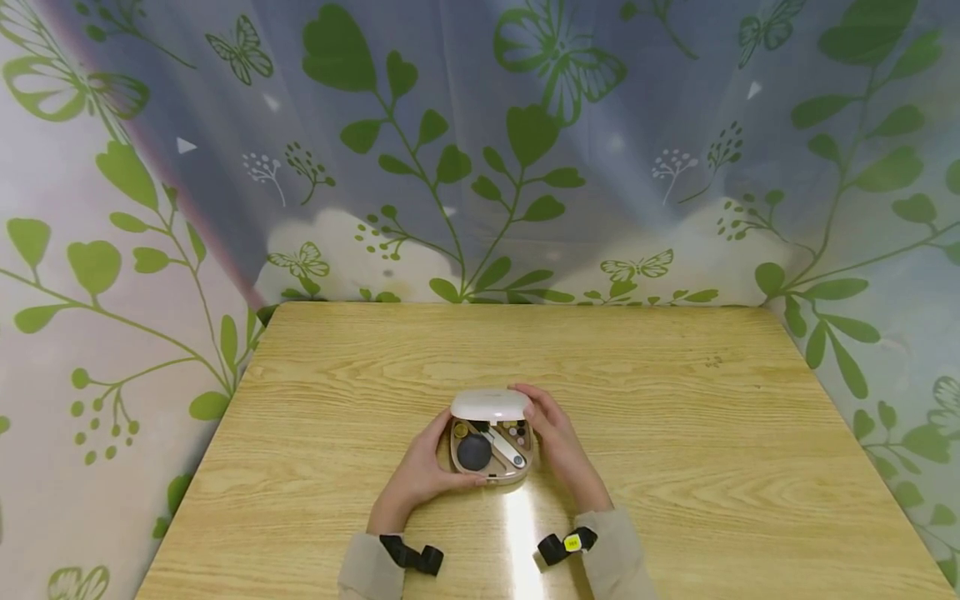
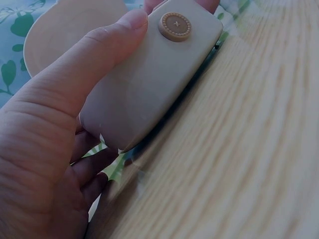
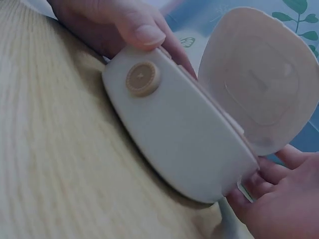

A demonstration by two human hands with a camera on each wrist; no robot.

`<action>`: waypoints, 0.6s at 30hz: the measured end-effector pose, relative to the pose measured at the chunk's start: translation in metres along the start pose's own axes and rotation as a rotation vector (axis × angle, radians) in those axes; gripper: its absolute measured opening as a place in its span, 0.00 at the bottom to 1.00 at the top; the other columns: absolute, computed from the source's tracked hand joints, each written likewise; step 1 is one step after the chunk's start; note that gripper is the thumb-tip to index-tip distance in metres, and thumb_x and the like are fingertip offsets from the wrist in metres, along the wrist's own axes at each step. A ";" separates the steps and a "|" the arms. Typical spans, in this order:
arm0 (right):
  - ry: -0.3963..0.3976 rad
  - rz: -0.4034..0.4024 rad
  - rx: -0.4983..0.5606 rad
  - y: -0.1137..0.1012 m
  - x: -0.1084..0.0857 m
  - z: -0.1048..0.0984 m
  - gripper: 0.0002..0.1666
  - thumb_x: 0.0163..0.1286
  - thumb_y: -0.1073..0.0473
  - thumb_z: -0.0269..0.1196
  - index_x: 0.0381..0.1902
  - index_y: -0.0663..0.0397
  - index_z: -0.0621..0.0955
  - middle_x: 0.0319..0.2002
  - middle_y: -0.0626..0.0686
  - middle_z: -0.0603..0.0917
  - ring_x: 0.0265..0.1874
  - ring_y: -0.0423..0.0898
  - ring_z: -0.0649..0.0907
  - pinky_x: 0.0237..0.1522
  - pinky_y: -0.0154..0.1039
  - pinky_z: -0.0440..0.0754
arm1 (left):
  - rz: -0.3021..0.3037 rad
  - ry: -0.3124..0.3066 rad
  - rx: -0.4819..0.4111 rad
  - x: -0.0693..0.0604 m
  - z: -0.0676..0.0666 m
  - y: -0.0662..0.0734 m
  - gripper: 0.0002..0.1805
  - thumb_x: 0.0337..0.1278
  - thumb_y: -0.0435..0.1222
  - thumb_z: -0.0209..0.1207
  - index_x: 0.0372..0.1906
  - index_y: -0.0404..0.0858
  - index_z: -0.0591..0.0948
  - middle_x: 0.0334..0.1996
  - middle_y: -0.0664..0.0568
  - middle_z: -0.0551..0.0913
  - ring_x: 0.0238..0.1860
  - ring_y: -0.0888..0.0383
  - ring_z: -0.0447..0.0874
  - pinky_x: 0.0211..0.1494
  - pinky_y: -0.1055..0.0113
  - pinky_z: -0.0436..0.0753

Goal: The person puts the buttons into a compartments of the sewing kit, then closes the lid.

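Observation:
A small cream lidded box (image 1: pixel 512 477) rests on the table with its white lid (image 1: pixel 489 405) raised. Inside lie a dark round disc (image 1: pixel 474 452), a slim white tool (image 1: pixel 504 447), a small yellow round piece (image 1: pixel 461 431) and several tiny round pieces (image 1: pixel 519 431). My left hand (image 1: pixel 422 468) grips the box's left side, its thumb across the front beside a brown button-shaped catch (image 2: pixel 175 26). At the right rear my right hand (image 1: pixel 558 443) holds the box, thumb at the lid's right edge. In the right wrist view its fingers (image 3: pixel 259 184) curl at the box's corner under the lid.
The wood-grain table (image 1: pixel 675 417) stretches to both sides and behind the box. A curtain (image 1: pixel 465 167) printed with leaves and butterflies hangs along the back and sides. Black bands with cameras (image 1: pixel 566 544) sit on both wrists over beige sleeves.

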State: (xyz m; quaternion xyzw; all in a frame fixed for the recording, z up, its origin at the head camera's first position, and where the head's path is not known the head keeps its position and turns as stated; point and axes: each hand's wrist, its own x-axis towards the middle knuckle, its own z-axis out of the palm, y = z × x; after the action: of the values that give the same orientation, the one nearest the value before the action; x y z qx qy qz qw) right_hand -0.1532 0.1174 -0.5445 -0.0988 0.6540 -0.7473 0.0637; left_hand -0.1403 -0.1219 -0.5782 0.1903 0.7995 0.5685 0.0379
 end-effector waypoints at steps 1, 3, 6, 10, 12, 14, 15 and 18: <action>-0.007 -0.006 0.003 0.001 -0.001 -0.001 0.25 0.79 0.59 0.50 0.69 0.65 0.67 0.67 0.65 0.71 0.59 0.39 0.75 0.65 0.32 0.67 | -0.003 -0.001 -0.005 0.000 0.000 0.000 0.63 0.29 0.51 0.82 0.76 0.59 0.59 0.71 0.60 0.67 0.72 0.56 0.61 0.74 0.51 0.60; -0.022 -0.020 0.013 0.003 -0.003 -0.002 0.26 0.79 0.60 0.50 0.70 0.65 0.66 0.68 0.66 0.70 0.60 0.39 0.75 0.65 0.32 0.66 | -0.006 -0.002 -0.016 0.000 0.000 0.000 0.63 0.29 0.50 0.83 0.76 0.59 0.59 0.71 0.60 0.66 0.73 0.56 0.60 0.75 0.51 0.60; -0.040 -0.046 0.028 0.006 -0.004 -0.003 0.27 0.78 0.62 0.51 0.71 0.66 0.65 0.68 0.68 0.68 0.60 0.39 0.75 0.65 0.31 0.67 | -0.012 -0.004 -0.020 0.000 0.000 0.000 0.63 0.28 0.50 0.83 0.76 0.59 0.59 0.71 0.61 0.66 0.73 0.59 0.60 0.75 0.53 0.59; -0.059 -0.081 0.048 0.010 -0.004 -0.005 0.28 0.77 0.63 0.52 0.71 0.67 0.64 0.68 0.69 0.67 0.60 0.39 0.75 0.63 0.31 0.69 | -0.009 0.000 -0.016 0.000 0.000 0.000 0.63 0.28 0.50 0.83 0.76 0.59 0.59 0.71 0.62 0.66 0.73 0.59 0.60 0.75 0.53 0.59; -0.071 -0.094 0.063 0.013 -0.005 -0.006 0.29 0.76 0.64 0.53 0.71 0.68 0.63 0.69 0.69 0.67 0.61 0.40 0.74 0.63 0.32 0.69 | -0.003 0.003 -0.017 0.000 0.000 -0.001 0.63 0.29 0.50 0.83 0.76 0.58 0.59 0.71 0.61 0.66 0.73 0.58 0.61 0.75 0.52 0.60; -0.085 -0.100 0.078 0.015 -0.005 -0.007 0.30 0.75 0.65 0.54 0.72 0.67 0.63 0.70 0.67 0.67 0.63 0.41 0.73 0.64 0.32 0.69 | -0.001 0.003 -0.019 0.000 0.000 -0.001 0.63 0.29 0.49 0.83 0.76 0.58 0.59 0.71 0.60 0.66 0.73 0.57 0.61 0.75 0.51 0.60; -0.093 -0.103 0.083 0.017 -0.005 -0.008 0.30 0.75 0.65 0.54 0.72 0.67 0.63 0.70 0.66 0.67 0.64 0.41 0.73 0.64 0.32 0.70 | -0.001 0.003 -0.019 0.000 0.000 -0.001 0.63 0.29 0.49 0.83 0.76 0.58 0.59 0.71 0.60 0.66 0.73 0.57 0.61 0.75 0.51 0.61; -0.114 -0.111 0.102 0.020 -0.006 -0.010 0.32 0.74 0.66 0.57 0.72 0.66 0.63 0.71 0.65 0.66 0.66 0.42 0.71 0.65 0.32 0.69 | -0.015 0.007 -0.013 -0.001 0.000 -0.002 0.64 0.28 0.50 0.83 0.76 0.58 0.58 0.71 0.61 0.66 0.73 0.59 0.60 0.75 0.53 0.61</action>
State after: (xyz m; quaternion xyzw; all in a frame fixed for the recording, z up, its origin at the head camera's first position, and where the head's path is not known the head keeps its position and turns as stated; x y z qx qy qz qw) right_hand -0.1502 0.1261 -0.5658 -0.1737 0.6041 -0.7751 0.0644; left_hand -0.1404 -0.1228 -0.5799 0.1821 0.7972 0.5742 0.0407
